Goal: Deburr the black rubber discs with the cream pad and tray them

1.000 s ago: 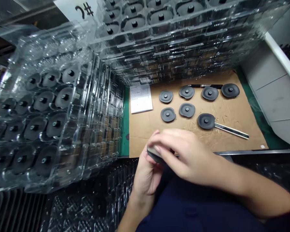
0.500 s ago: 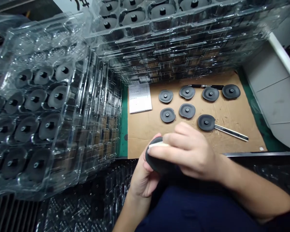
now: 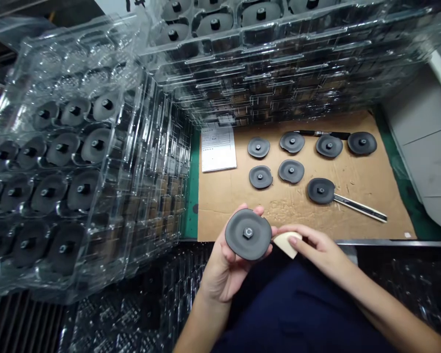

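My left hand (image 3: 222, 267) grips a dark grey rubber disc (image 3: 248, 234) with a small metal nut at its centre, its face turned up toward me. Just right of the disc, my right hand (image 3: 316, 247) pinches a small cream-coloured block (image 3: 286, 243), whose tip touches the disc's edge. Both hands hover over my lap at the near edge of a brown cardboard sheet (image 3: 353, 171). Several more grey discs (image 3: 291, 171) lie in two rows on the cardboard.
Stacks of clear plastic trays filled with discs rise at the left (image 3: 69, 166) and across the back (image 3: 279, 54). A white paper form (image 3: 218, 149), a black pen (image 3: 323, 133) and a utility knife (image 3: 360, 208) under one disc lie on the cardboard. A white cabinet (image 3: 426, 157) stands right.
My right hand has slid off the disc to the right with the cream block, uncovering the disc's face. My left hand has tilted the disc up toward me.
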Action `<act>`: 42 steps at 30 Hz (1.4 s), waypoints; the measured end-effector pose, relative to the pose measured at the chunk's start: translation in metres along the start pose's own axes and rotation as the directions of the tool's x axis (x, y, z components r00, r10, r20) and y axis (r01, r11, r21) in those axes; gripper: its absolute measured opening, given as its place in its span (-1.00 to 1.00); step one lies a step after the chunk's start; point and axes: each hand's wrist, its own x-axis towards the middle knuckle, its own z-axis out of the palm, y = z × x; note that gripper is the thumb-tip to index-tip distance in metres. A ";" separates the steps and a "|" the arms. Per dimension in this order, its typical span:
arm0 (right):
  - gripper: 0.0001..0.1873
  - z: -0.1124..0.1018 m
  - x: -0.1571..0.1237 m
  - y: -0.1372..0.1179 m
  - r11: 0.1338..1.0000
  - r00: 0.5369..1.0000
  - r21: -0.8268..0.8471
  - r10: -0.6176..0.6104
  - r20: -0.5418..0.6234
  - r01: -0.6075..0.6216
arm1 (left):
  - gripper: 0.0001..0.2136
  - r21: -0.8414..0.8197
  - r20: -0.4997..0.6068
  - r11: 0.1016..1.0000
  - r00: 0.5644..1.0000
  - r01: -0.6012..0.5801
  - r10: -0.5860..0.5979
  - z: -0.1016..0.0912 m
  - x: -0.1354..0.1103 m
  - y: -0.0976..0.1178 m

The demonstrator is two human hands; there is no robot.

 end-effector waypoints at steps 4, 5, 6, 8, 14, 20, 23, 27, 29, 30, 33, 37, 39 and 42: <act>-0.66 0.011 0.000 0.002 0.999 0.998 -0.025 -0.025 0.056 0.026 | -0.44 -0.052 0.004 0.999 1.000 -0.013 0.013 0.000 0.003 0.000; -0.67 0.012 0.001 0.002 0.999 0.997 -0.037 -0.037 0.063 0.039 | -0.46 -0.080 -0.001 0.997 1.000 -0.009 0.008 0.000 0.005 -0.001; -0.67 0.013 0.001 0.002 0.997 0.996 -0.047 -0.049 0.069 0.053 | -0.47 -0.115 -0.009 0.993 1.000 -0.001 0.000 0.000 0.006 -0.002; -0.68 0.014 0.001 0.002 0.995 0.994 -0.063 -0.070 0.080 0.075 | -0.50 -0.189 -0.028 0.982 0.999 0.016 -0.022 -0.001 0.009 -0.004; -0.69 0.012 -0.002 0.007 0.989 0.992 -0.092 -0.105 0.075 0.112 | -0.56 -0.304 -0.131 0.953 0.991 0.001 -0.043 -0.002 0.011 -0.009; -0.69 0.013 -0.003 0.009 0.986 0.992 -0.111 -0.116 0.049 0.121 | -0.53 -0.311 -0.180 0.950 0.982 0.004 -0.063 0.000 0.008 -0.009; -0.70 0.013 -0.002 0.009 0.986 0.993 -0.121 -0.112 0.041 0.116 | -0.55 -0.278 -0.169 0.961 0.985 -0.008 -0.040 0.000 0.007 -0.010; -0.70 0.013 -0.003 0.009 0.985 0.994 -0.136 -0.102 0.024 0.105 | -0.54 -0.189 -0.164 0.980 0.986 -0.063 0.032 0.001 0.005 -0.011; -0.69 0.012 -0.002 0.011 0.983 0.995 -0.154 -0.102 0.018 0.103 | -0.50 -0.145 -0.158 0.985 0.985 -0.088 0.065 0.003 0.003 -0.010; -0.69 0.012 -0.002 0.013 0.981 0.995 -0.165 -0.102 0.015 0.103 | -0.49 -0.128 -0.155 0.987 0.985 -0.097 0.076 0.003 0.002 -0.009; -0.70 0.007 0.000 0.015 0.974 0.994 -0.201 -0.110 -0.014 0.105 | -0.51 -0.094 -0.161 0.991 0.984 -0.097 0.081 0.004 0.001 -0.008; -0.76 -0.002 0.006 -0.013 0.936 0.943 -0.296 -0.259 -0.206 0.192 | -0.52 -0.052 -0.148 0.995 0.986 -0.091 0.082 0.005 0.001 -0.010; -0.77 -0.002 0.009 -0.038 0.862 0.838 -0.376 -0.458 -0.295 0.339 | -0.50 -0.027 -0.138 0.995 0.986 -0.098 0.094 0.006 0.001 -0.013; -0.72 0.007 0.015 -0.069 0.622 0.652 -0.514 -0.743 -0.150 0.591 | -0.43 0.046 -0.152 0.992 0.980 -0.120 0.126 0.005 0.000 -0.019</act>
